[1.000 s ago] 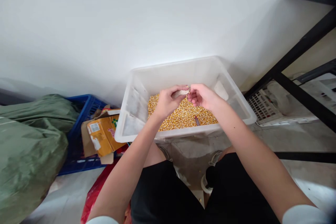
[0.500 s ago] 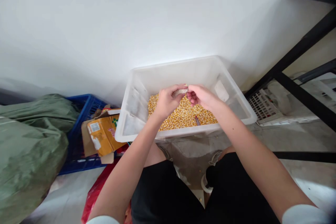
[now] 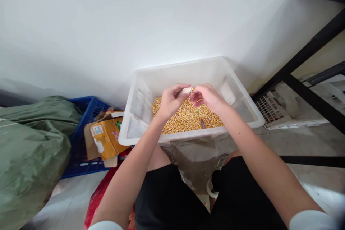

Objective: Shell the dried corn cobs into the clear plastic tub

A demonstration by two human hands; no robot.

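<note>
Clasping a whitish, nearly stripped corn cob [image 3: 185, 90] in the left hand [image 3: 171, 100]; half-curling the right hand [image 3: 206, 96] at its tip, with unclear hold.

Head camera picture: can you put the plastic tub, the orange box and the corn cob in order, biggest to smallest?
1. plastic tub
2. orange box
3. corn cob, partly hidden by fingers

That's just how big they look here.
</note>
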